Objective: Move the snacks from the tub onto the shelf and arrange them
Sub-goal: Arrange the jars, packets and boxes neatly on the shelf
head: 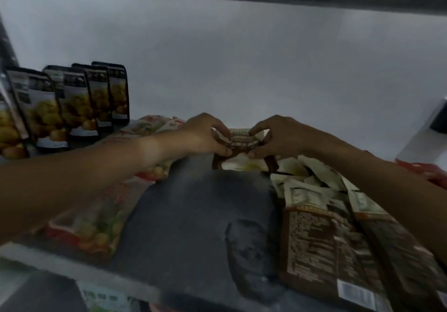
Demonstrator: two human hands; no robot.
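The brown packet (243,142) at the centre of the frame stands at the back of the shelf (188,215), and it may fall forward once it is released. I judge it light and soft at the bottom, so it needs support behind it or beside it. The second risk is the right forearm: it passes directly over the loose pile (314,190) of brown and cream packets at the right of the frame, and a careless pull back could drag some of them to the shelf edge.

The left hand (205,135) is nearly closed, with thumb and fingers pinching the left top corner of the packet. The right hand (278,137) does the same at the right top corner, fingers curled, thumb below. Both hold the same packet, between them.

At the upper left stand dark pouches (79,101) in a row, upright. Flat bags (96,219) with a fruit print lie at the lower left. The tub is not in view.
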